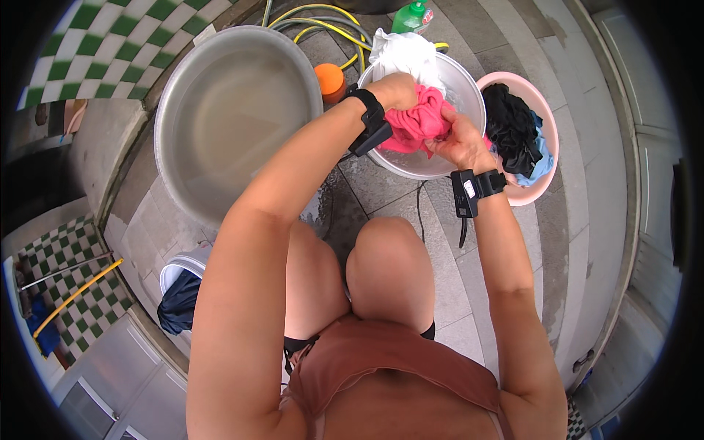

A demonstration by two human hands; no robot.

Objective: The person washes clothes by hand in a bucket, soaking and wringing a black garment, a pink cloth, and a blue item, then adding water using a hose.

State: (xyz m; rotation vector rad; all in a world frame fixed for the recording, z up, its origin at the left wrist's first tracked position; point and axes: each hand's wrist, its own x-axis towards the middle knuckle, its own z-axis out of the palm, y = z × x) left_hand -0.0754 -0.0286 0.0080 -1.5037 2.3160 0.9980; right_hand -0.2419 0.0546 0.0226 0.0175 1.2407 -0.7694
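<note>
Pink wet cloth (421, 121) is bunched over a round metal basin (476, 102) that holds some water. My left hand (404, 91) is curled down onto its upper left side, the fingers hidden behind the wrist and the folds. At the cloth's right edge, my right hand (459, 137) has its palm turned up, with thumb and fingers gripping the fabric. White cloth (407, 55) lies just beyond my left hand and hangs over the basin's far rim. Each of my wrists wears a black strap with a small box.
A large metal tub (242, 126) of cloudy water stands left. Between the vessels sits an orange container (330, 81). A pink basin (544, 104) with black and blue clothes is right. Behind are a coiled hose (330, 16) and green pump bottle (410, 19). A white bucket (179, 267) holds dark cloth.
</note>
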